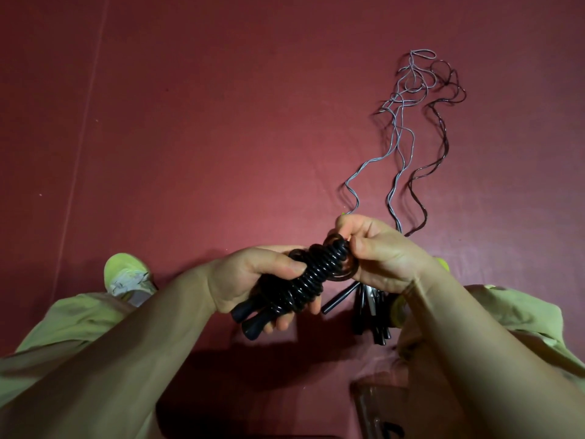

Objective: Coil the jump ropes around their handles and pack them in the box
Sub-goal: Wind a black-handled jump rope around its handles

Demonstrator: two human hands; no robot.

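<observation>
Floor: a dark red mat (221, 122) fills the view, and the person sits on it with legs spread.
Loose ropes: grey and dark cords (408, 128) snake away from the hands, up and to the right — their spare handles (370, 308) lie bunched on the mat just under the right wrist.
Box: a clear-walled container (376, 407) sits at bottom right, below the right forearm — probably the packing box, though only a corner shows and its contents can't be made out.
Coiled rope: the black bundle (304, 280) is up in the air between both hands, long axis slanting from lower left to upper right, handle ends pointing down-left.
Left hand (250, 280): wrapped firmly round the lower half of the bundle.
Right hand (380, 251): pinching the last loop at the upper end.
Next move: the box lies down-right, so the right hand is nearer to it.
</observation>
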